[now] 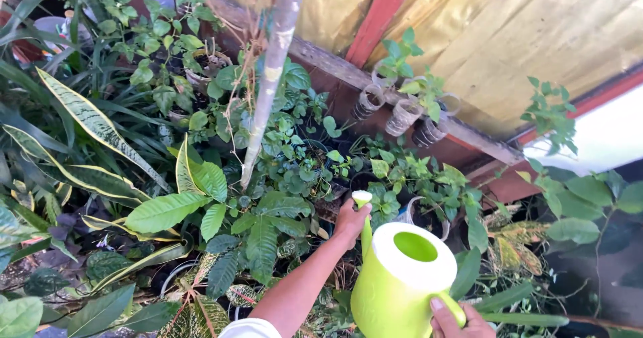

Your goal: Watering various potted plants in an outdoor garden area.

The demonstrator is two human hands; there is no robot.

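My right hand grips the handle of a lime-green watering can with a white top, low in the view. The can's thin spout points up and away, its white tip over the potted plants. My left hand reaches forward with a bare forearm and closes around the spout near its tip. Green leafy plants crowd under and around both hands.
A pale thin trunk rises at centre. Striped long-leaf plants fill the left. Three small clear cup pots with seedlings sit on a wooden ledge against a yellow wall. More foliage stands at right.
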